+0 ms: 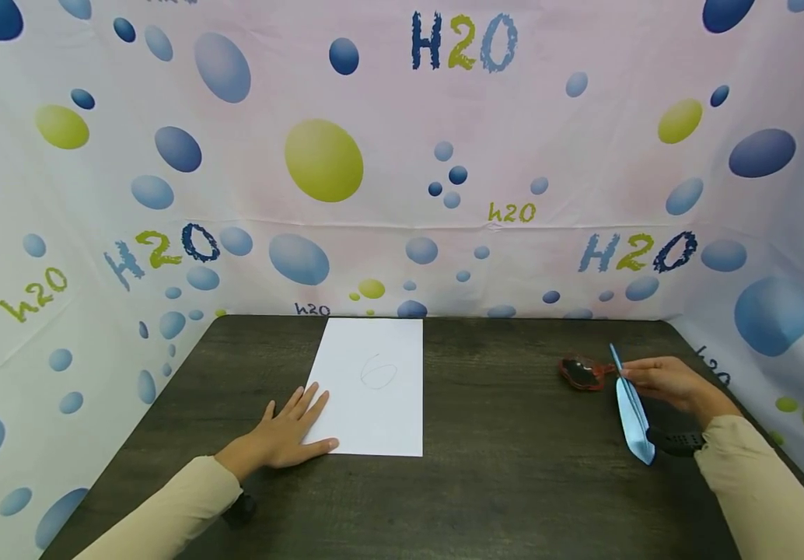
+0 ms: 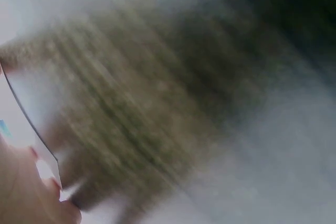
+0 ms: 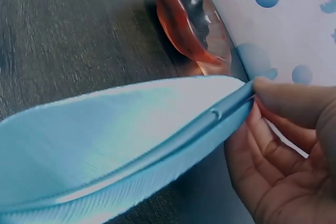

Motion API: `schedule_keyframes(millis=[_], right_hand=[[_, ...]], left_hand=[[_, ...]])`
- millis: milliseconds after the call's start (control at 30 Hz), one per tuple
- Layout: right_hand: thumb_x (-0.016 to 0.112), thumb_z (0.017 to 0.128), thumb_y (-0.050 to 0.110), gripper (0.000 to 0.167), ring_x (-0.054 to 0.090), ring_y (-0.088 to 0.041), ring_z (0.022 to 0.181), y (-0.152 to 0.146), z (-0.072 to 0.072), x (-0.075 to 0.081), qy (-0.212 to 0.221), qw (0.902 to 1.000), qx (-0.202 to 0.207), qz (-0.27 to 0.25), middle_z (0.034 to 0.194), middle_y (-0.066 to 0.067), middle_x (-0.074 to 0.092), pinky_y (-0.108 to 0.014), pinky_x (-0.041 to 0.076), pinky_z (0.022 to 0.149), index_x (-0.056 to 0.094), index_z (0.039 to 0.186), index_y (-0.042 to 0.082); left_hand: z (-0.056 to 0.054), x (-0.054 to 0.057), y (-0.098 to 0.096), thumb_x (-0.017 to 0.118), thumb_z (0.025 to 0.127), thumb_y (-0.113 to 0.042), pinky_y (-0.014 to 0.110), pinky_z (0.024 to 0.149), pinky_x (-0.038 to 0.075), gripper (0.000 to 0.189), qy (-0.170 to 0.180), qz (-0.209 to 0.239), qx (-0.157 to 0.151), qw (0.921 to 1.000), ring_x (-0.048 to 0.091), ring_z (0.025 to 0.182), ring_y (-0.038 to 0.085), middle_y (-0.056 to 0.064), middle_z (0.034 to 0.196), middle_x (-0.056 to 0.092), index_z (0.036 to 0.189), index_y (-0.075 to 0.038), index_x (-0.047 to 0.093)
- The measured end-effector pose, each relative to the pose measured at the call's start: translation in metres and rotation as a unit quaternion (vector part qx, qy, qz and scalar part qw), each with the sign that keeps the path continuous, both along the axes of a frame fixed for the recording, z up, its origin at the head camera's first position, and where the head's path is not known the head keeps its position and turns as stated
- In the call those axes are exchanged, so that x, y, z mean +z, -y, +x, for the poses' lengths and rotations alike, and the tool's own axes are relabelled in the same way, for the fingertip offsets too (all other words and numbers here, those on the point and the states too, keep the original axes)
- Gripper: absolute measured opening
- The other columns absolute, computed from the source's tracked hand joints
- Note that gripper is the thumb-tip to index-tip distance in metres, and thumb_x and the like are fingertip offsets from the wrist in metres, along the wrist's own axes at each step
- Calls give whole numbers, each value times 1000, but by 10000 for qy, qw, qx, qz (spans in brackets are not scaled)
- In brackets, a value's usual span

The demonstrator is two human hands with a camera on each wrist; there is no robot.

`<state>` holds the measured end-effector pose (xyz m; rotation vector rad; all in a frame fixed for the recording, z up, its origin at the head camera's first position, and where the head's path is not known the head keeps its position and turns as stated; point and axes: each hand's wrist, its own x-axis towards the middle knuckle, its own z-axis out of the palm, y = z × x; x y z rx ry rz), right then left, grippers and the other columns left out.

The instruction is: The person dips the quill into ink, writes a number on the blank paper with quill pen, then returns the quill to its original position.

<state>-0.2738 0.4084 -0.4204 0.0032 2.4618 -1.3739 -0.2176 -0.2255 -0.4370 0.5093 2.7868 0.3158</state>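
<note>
My left hand (image 1: 281,438) rests on the lower left edge of a white sheet of paper (image 1: 381,416), fingers spread. A faint outline like a 6 is drawn on the sheet. In the left wrist view the fingers (image 2: 37,192) show only at the lower left, much of the picture blurred. My right hand (image 1: 675,385) pinches the narrow end of a light blue feather-shaped thing (image 3: 100,140) between thumb and fingers. It has a central rib and fine ridges along one side, and its broad end points toward me in the head view.
Just left of my right hand lies a translucent orange-red thing (image 1: 582,373) with a dark middle, on the dark wooden table (image 1: 500,482). A white curtain (image 1: 549,117) with blue and green spots stands behind the table and along both sides.
</note>
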Motion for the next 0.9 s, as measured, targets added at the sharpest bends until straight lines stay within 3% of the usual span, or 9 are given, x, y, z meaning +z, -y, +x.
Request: schedule_keyframes(millis=[167, 467, 800, 900], right_hand=[[54, 98, 16, 45, 62, -14, 97, 2, -4, 0, 15, 9987, 126, 488, 117, -23, 62, -38, 54, 85, 49, 126, -20], [56, 97, 9, 39, 64, -14, 93, 4, -4, 3, -58, 9976, 91, 680, 112, -25, 64, -38, 55, 82, 52, 121, -22], [64, 93, 17, 39, 64, -11, 85, 4, -5, 1, 82, 9995, 23, 306, 101, -14, 69, -36, 56, 78, 62, 113, -17], [61, 95, 17, 41, 65, -18, 91, 7, -4, 1, 89, 9990, -70, 435, 108, -25, 66, -38, 56, 80, 60, 114, -19]], left_hand=[[-2, 0, 0, 43, 89, -70, 73, 105, 2, 91, -31, -9, 2, 10000, 5, 146, 39, 14, 161, 4, 156, -14, 14], [0, 6, -3, 46, 91, -65, 73, 105, 3, 89, -41, 75, -77, 9999, 7, 146, 39, 14, 161, 7, 155, -11, 16], [4, 7, -3, 49, 90, -64, 73, 105, 4, 91, -54, 129, -74, 9999, 9, 146, 39, 15, 160, 9, 154, -8, 16], [3, 6, -2, 49, 90, -64, 73, 105, 3, 91, -56, 135, -67, 9999, 8, 146, 39, 16, 160, 7, 155, -8, 15]])
